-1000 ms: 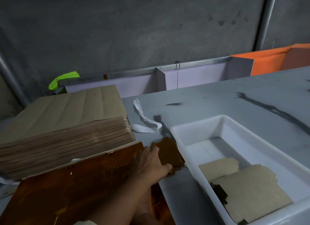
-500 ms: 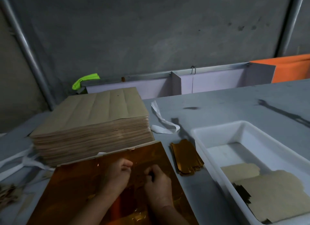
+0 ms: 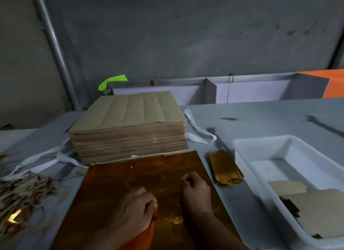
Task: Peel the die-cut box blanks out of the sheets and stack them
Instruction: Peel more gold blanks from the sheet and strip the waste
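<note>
View from a head-worn camera, looking down at a grey bench [image 3: 264, 117]. A large shiny copper-coloured sheet [image 3: 115, 190] of die-cut box blanks lies flat on it, nearest the viewer, and both bare hands are on the sheet.

The left hand [image 3: 135, 212] sits on the sheet's near middle. Its grip is clenched on the sheet: the fingers are curled with the thumb against them, and a brighter orange flap of the sheet rises just under the hand. The right hand [image 3: 197, 190] rests on the sheet's right part, knuckles up and fingers curled tight against the foil. Whether its grip is holding a blank or only pressing cannot be told.

Just beside the sheet's right edge lies a small neat stack of peeled copper blanks [image 3: 225, 169], flat on the bench. Right of the sheet, beyond those blanks, stands a white plastic tub [image 3: 245, 166] with plain brown card pieces [image 3: 322, 214] lying in its bottom.

Touching the sheet's far edge is a tall pile of brown sheets [image 3: 130, 132], face down. A loose white strap [image 3: 199, 134] lies off the sheet's far right corner. Left of the sheet, a ragged heap of offcut scraps [image 3: 22, 192] spreads over the bench, with more white strapping [image 3: 44, 159] behind it.

Far beyond the sheet, at the grey wall, are pale dividers [image 3: 251, 91], a bright green object [image 3: 111, 81] and something orange [image 3: 333, 84].
</note>
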A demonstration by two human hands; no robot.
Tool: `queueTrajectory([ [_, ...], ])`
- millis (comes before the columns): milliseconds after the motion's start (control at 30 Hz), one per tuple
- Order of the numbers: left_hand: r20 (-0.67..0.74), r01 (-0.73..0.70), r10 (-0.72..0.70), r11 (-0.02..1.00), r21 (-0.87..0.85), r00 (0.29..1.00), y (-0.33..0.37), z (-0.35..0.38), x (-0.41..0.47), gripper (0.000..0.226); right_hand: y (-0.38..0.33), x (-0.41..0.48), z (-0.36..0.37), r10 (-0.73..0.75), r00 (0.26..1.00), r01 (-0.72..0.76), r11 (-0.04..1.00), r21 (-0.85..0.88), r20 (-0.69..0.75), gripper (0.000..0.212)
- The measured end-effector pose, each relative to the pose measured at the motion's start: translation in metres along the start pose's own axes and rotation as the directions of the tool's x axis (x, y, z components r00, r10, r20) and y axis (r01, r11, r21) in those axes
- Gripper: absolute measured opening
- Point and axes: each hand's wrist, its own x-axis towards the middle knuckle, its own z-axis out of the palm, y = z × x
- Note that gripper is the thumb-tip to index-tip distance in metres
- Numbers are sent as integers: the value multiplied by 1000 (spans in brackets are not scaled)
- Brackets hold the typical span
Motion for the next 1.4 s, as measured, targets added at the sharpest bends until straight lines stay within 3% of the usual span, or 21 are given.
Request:
queueTrajectory([
  [133, -28, -98, 99, 995, 32, 995, -2, 6, -6, 25, 0, 0, 2, 0, 1000, 0, 1000, -16, -4, 22],
  [300, -49, -235, 238, 971, 51, 970, 0, 9, -11, 48, 1, -1, 3, -5, 1000, 5, 1000, -29, -9, 21],
  [467, -116, -326, 330, 944, 47, 937, 2, 11, -15, 35, 1, 0, 3, -14, 1000, 13, 999, -31, -27, 22],
  [667, -151, -342, 343, 939, 38, 927, 2, 13, -15, 28, 1, -1, 3, -17, 1000, 16, 1000, -27, -15, 20],
  [833, -81, -301, 302, 953, 23, 950, 2, 16, -13, 38, 1, 0, 4, -14, 1000, 13, 1000, -22, -8, 20],
  [967, -49, -288, 287, 957, -26, 957, 2, 12, -11, 31, 2, 1, 3, -11, 1000, 11, 1000, -20, -16, 20],
  [1400, -78, -292, 287, 954, -68, 955, 6, 6, -11, 29, 5, 4, 3, 4, 1000, -3, 1000, 20, -27, 17],
])
